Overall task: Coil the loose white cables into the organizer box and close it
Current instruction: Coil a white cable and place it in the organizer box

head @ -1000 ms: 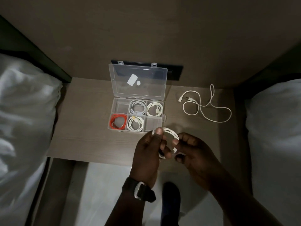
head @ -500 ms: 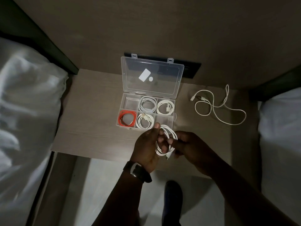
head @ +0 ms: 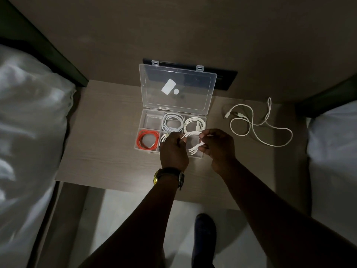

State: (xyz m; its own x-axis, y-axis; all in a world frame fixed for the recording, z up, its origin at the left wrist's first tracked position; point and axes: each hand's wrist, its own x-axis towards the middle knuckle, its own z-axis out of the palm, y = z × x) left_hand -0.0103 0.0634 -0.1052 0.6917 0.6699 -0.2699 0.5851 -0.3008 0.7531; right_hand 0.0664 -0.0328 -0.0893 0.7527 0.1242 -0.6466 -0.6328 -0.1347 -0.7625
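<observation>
A clear organizer box (head: 151,120) lies on the bedside table with its lid (head: 176,87) standing open. Coiled white cables fill the back middle (head: 172,121) and back right (head: 194,123) compartments; an orange coil (head: 147,139) sits front left. My left hand (head: 172,150) and my right hand (head: 217,145) both grip a coiled white cable (head: 192,141) over the front right compartment. My left hand hides most of the front middle compartment. A loose white cable (head: 257,124) sprawls on the table right of the box.
The wooden table (head: 108,144) stands between two beds with white bedding (head: 29,120) on the left and more white bedding (head: 334,147) on the right. A dark wall plate (head: 227,80) sits behind the lid. My shoe (head: 204,231) shows on the floor below.
Both hands moved forward with the coiled white cable, from in front of the box to over its front right compartment. The camera view shifted too.
</observation>
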